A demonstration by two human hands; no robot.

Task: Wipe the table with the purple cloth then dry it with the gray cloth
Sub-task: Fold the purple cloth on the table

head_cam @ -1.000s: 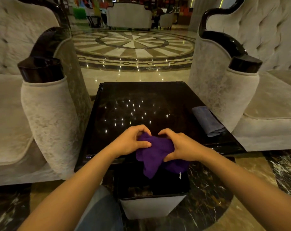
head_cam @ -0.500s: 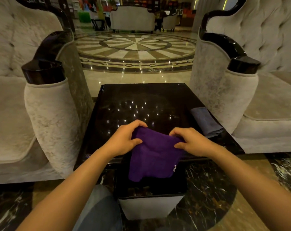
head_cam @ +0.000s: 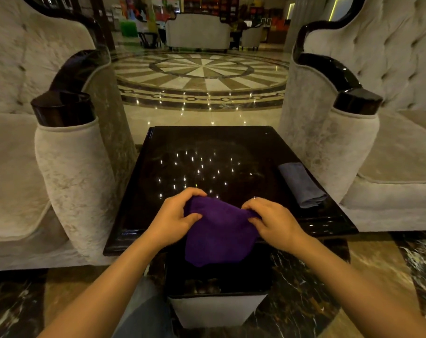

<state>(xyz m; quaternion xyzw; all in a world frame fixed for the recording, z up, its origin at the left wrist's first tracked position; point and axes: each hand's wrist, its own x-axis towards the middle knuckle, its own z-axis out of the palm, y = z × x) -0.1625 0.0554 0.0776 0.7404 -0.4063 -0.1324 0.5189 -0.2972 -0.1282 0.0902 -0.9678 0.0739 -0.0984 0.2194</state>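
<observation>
Head view, from the left: a pale velvet armchair with a glossy black arm cap stands just beside the left edge of the black lacquered side table, whose top mirrors a scatter of small ceiling lights. At the near edge of that table the left hand is clamped on the left upper corner of the purple cloth, fingers curled over the far side and thumb pressed on the near face. The cloth is spread between the two hands (its lower part hangs over the table's near edge, in front of the dark pedestal). The right hand pinches the cloth's right upper corner in the same way, the two hands apart from each other. Further right, the gray cloth lies folded on the tabletop along its right edge, well apart from the hands. A second pale armchair stands just beside the table on the right.
</observation>
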